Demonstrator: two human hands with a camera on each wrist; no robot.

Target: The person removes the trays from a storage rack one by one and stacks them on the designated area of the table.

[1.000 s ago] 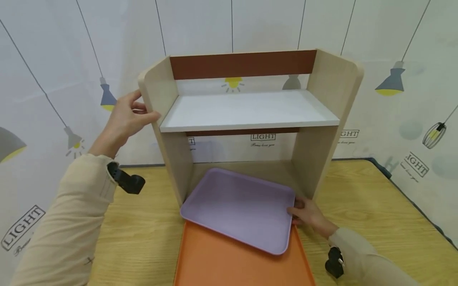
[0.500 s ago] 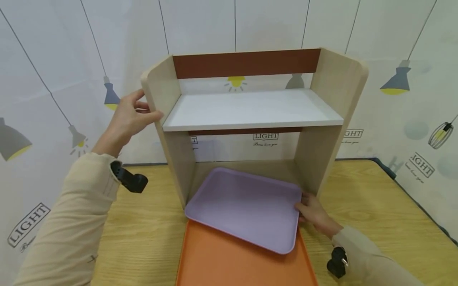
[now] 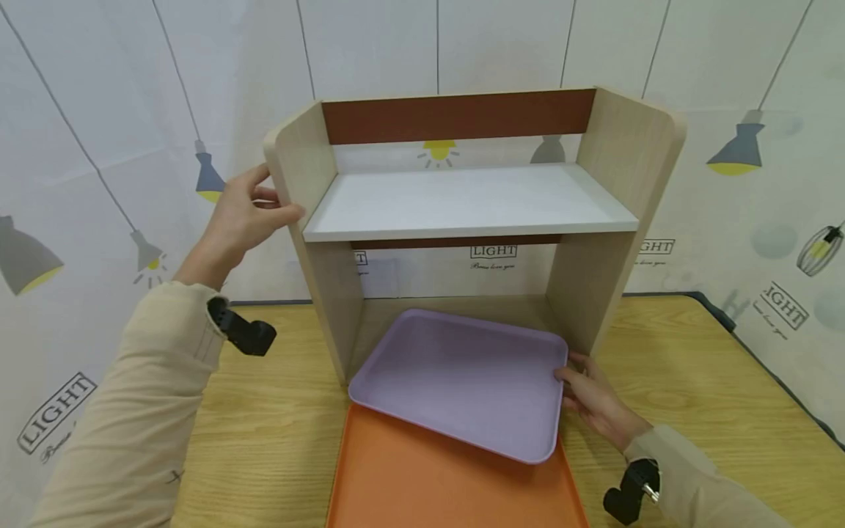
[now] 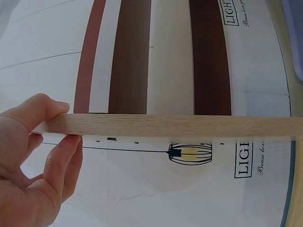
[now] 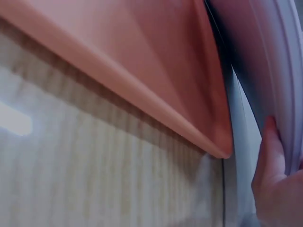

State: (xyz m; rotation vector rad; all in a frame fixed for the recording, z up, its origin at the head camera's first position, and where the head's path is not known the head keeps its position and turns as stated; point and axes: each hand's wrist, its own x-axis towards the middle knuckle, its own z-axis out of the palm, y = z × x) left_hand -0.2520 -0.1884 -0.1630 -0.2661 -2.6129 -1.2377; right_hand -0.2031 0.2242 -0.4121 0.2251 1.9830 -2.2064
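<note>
A lilac tray point(image 3: 465, 381) lies at a slant, its back part inside the lower opening of a small wooden shelf point(image 3: 475, 202) and its front part over an orange tray point(image 3: 449, 484). My right hand point(image 3: 601, 400) grips the lilac tray's right rim; in the right wrist view, fingers point(image 5: 271, 153) lie along its underside, raised beside the orange tray's corner. On the other side, my left hand point(image 3: 244, 220) pinches the front edge of the shelf's left side panel point(image 4: 189, 125) between thumb and fingers, near the top.
Everything stands on a wood-grain table point(image 3: 257, 440). The shelf's white upper board point(image 3: 472, 202) spans above the lilac tray, and its right side panel point(image 3: 587, 286) rises close behind my right hand. A wall covering printed with lamps point(image 3: 396, 44) hangs behind.
The lilac tray has shifted slightly right relative to the shelf, along with my right hand. My left hand keeps its hold on the side panel. The whole head view has drifted a little.
</note>
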